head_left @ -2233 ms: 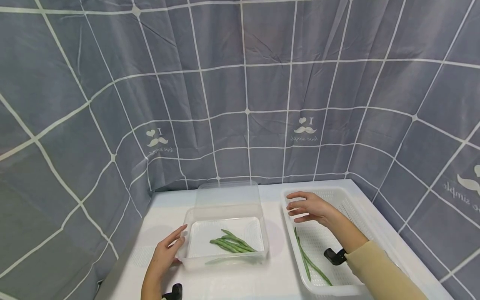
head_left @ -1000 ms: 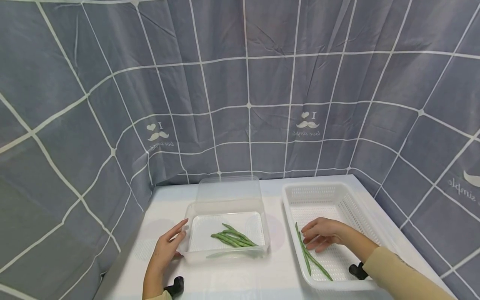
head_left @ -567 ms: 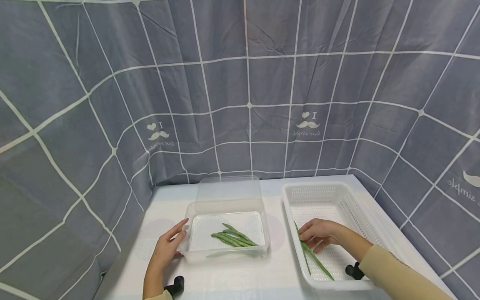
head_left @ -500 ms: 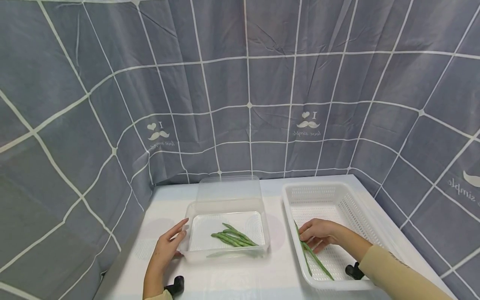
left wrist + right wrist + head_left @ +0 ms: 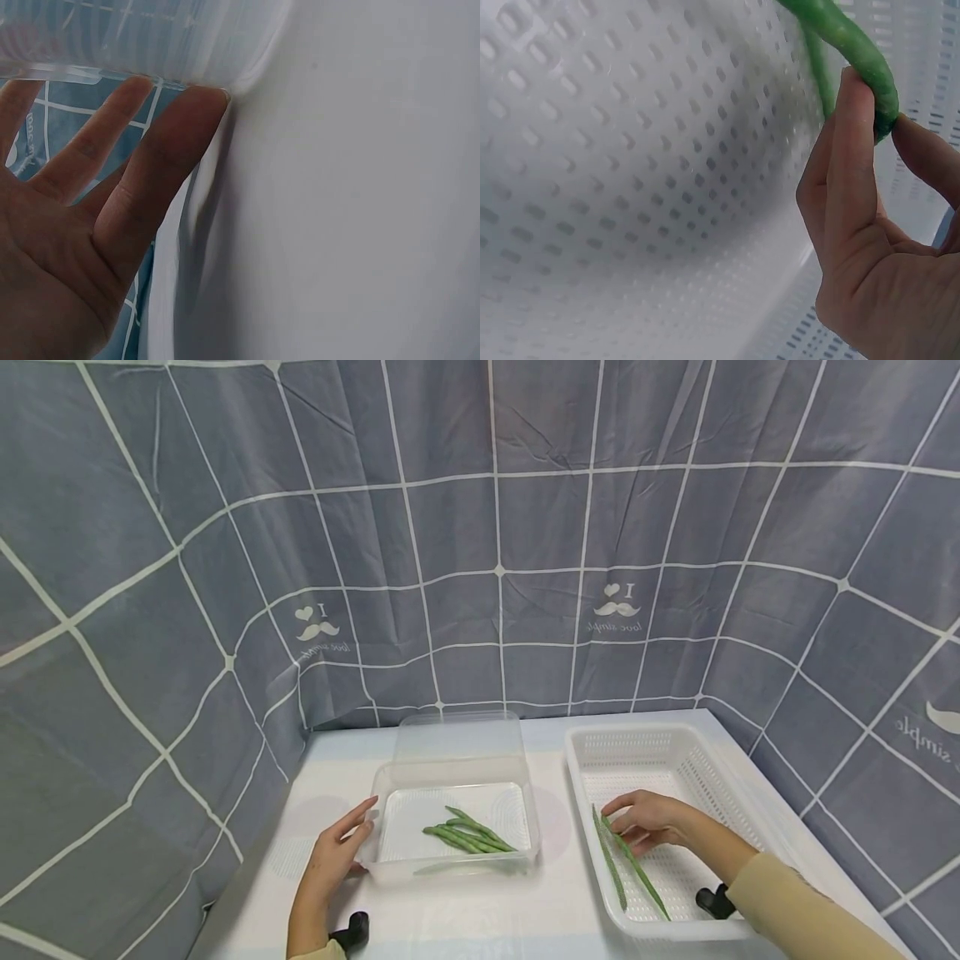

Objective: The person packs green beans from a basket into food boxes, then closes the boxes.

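Observation:
My right hand (image 5: 647,820) is inside the white perforated basket (image 5: 637,750), pinching a green bean (image 5: 639,870) near its upper end between thumb and fingers. The right wrist view shows this bean (image 5: 855,46) bending at the fingertips. A second green bean (image 5: 610,867) lies along the basket's left side. My left hand (image 5: 327,858) touches the left side of a clear plastic container (image 5: 397,806); its thumb and straight fingers (image 5: 169,150) meet the container's edge in the left wrist view. Several green beans (image 5: 468,837) lie in a small pile inside the container.
A clear lid (image 5: 457,739) lies tilted back behind the container. Both stand on a white-covered table (image 5: 450,927). A grey curtain with white grid lines (image 5: 450,543) encloses the table at the back and sides.
My right hand has gone down into the basket and taken hold of a green bean, now pulled apart from the one beside it. The left hand stays at the container.

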### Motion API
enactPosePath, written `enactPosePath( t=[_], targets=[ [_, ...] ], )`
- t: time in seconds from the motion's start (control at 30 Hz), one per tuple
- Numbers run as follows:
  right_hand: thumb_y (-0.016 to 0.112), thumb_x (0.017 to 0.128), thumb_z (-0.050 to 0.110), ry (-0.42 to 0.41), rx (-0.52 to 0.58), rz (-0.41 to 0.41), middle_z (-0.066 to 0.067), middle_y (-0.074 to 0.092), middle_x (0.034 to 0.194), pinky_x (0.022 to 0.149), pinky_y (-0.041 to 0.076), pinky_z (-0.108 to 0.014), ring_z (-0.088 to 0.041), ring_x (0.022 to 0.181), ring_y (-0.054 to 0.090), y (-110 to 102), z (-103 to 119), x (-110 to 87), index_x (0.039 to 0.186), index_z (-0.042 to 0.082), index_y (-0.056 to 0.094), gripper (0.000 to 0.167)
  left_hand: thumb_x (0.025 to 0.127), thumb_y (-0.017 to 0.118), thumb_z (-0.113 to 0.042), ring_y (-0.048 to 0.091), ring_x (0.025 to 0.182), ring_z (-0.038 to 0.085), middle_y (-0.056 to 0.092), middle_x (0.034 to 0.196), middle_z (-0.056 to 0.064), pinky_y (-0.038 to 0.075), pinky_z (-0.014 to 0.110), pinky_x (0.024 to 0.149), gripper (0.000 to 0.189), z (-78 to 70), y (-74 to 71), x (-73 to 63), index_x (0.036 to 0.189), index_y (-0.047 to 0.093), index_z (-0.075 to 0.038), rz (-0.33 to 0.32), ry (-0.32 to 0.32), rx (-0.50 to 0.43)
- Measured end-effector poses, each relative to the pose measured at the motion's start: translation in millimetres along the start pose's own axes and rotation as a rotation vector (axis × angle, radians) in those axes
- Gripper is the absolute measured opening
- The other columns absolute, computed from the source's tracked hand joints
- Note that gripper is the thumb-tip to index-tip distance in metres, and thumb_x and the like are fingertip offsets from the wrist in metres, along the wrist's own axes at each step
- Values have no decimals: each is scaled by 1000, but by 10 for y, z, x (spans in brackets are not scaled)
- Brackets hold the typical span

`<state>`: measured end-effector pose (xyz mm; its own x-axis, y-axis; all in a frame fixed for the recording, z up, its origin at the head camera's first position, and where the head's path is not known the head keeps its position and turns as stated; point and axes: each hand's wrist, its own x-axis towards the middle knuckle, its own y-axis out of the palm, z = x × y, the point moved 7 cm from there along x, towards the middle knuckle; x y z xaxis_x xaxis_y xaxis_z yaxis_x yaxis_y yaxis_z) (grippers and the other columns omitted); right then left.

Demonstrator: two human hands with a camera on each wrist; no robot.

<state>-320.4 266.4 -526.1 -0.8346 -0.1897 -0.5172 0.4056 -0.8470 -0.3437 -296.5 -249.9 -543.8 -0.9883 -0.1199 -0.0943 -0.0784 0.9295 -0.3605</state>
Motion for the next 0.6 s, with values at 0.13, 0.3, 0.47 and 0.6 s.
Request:
enactPosePath(
  t=[0.13,0.3,0.47,0.6],
  targets=[
    [70,95,6,-10,28,6,-8,68,91,61,61,-26,-15,75,67,-76,3,-28,140,-4,61,47,107,63,-29,59,135,50,42,163,33,60,34,60,51,28,0,17,157,54,-22,-1,-8,3],
    [69,97,6,-21,56,11,-6,65,91,62,61,-26,-13,75,65,-139,56,-25,143,-3,58,48,107,63,-29,61,133,48,42,162,34,59,33,59,52,34,-1,19,158,54,-21,1,-2,-2],
    [70,98,7,-53,80,32,-4,65,89,62,61,-25,-11,73,64,-170,183,-23,149,-3,53,54,107,63,-29,64,130,47,43,162,34,60,33,59,52,3,-2,-2,157,54,-21,5,4,-11],
    [69,99,9,-87,109,52,-3,65,91,63,62,-26,-11,75,65,-193,322,-43,151,-3,51,56,107,64,-28,65,128,45,44,161,34,60,34,58,51,0,-3,-7,157,55,-21,1,0,-13]
  ],
)
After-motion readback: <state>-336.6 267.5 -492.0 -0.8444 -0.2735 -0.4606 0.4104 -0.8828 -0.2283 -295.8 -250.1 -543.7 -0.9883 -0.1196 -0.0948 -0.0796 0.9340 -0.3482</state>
